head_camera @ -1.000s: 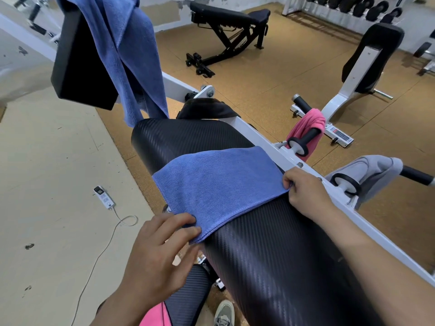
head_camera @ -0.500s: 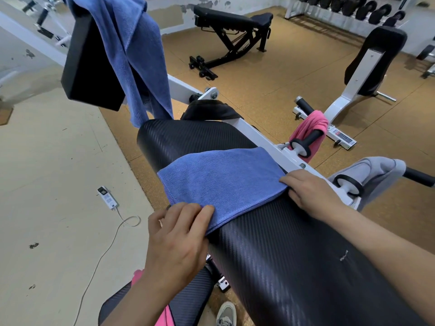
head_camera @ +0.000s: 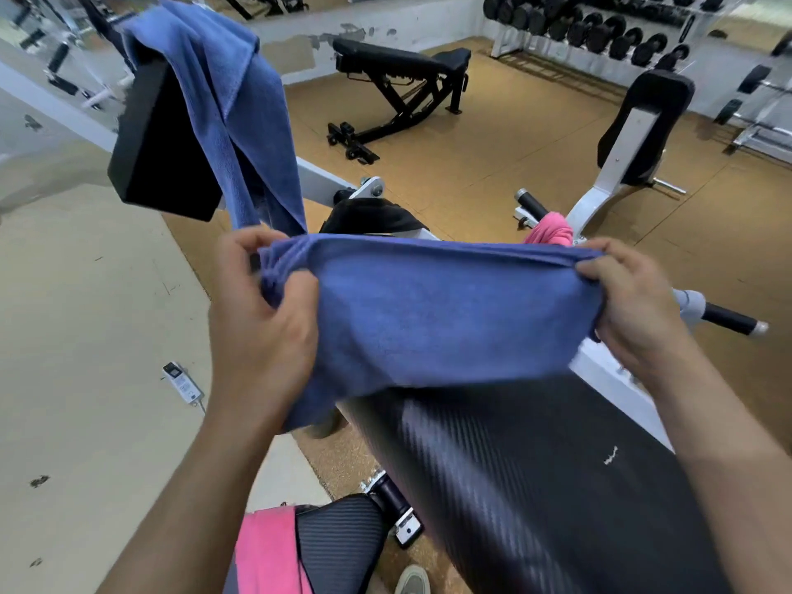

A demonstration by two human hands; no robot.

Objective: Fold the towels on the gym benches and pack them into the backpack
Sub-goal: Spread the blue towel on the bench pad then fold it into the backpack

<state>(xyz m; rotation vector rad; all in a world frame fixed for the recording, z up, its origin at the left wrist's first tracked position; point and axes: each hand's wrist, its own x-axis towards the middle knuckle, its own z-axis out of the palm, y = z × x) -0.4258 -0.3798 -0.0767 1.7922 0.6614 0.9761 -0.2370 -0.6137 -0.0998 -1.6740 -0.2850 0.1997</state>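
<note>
The blue towel (head_camera: 445,310) is soft, matt, napped cloth. The bench pad (head_camera: 535,486) wears black woven-pattern vinyl (faintly glossy). The frame (head_camera: 600,370) is white painted metal; the floor (head_camera: 471,165) looks grainy, cork-like.

Bench pad (head_camera: 535,486) surface nearer the person lies bare; held blue towel (head_camera: 437,310) screens its far end, and a black block (head_camera: 158,143) with draped towel (head_camera: 240,109) overhangs beyond-left

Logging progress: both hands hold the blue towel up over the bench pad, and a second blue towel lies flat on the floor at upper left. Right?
Not quite. In the head view the second blue towel hangs draped over a raised black pad, not on the floor. Both hands, left hand and right hand, do hold the blue towel up.
</note>
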